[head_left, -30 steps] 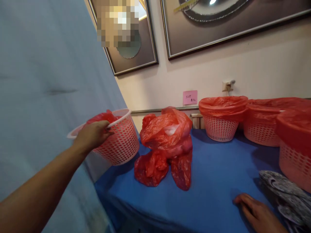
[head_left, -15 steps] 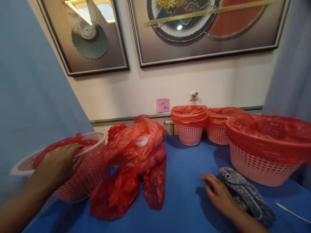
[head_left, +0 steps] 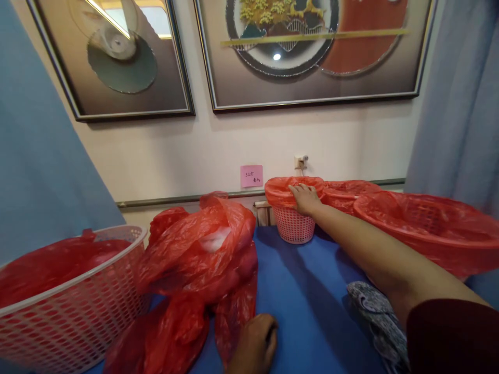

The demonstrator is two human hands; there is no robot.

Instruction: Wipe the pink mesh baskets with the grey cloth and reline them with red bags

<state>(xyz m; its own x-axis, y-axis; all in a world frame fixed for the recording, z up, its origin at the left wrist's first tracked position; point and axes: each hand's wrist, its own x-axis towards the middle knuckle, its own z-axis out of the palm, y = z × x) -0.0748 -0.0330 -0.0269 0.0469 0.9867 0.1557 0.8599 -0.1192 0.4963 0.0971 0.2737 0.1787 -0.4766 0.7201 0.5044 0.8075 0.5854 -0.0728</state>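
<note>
At the back of the blue table, my right hand (head_left: 306, 199) hooks its fingers over the rim of a small pink mesh basket (head_left: 295, 224) lined with a red plastic bag. The basket stands upright. Near the front edge, my left hand (head_left: 255, 344) rests low with its fingers curled in, and nothing shows in it. Beside it lies a heap of red plastic bags (head_left: 202, 249), with something white showing through the upper one. A grey patterned cloth item (head_left: 376, 317) lies under my right forearm, partly hidden by it.
A large pink mesh basket (head_left: 74, 306) holding red plastic stands at the left. Two more baskets lined with red bags, a middle one (head_left: 351, 189) and a wide one (head_left: 429, 228), stand at the right. A pink note (head_left: 251, 176) and a wall socket (head_left: 300, 162) are behind.
My right hand has gone from beside the grey cloth item to the small basket's rim. My left hand has left the large left basket and come down by the red bags. The view has shifted.
</note>
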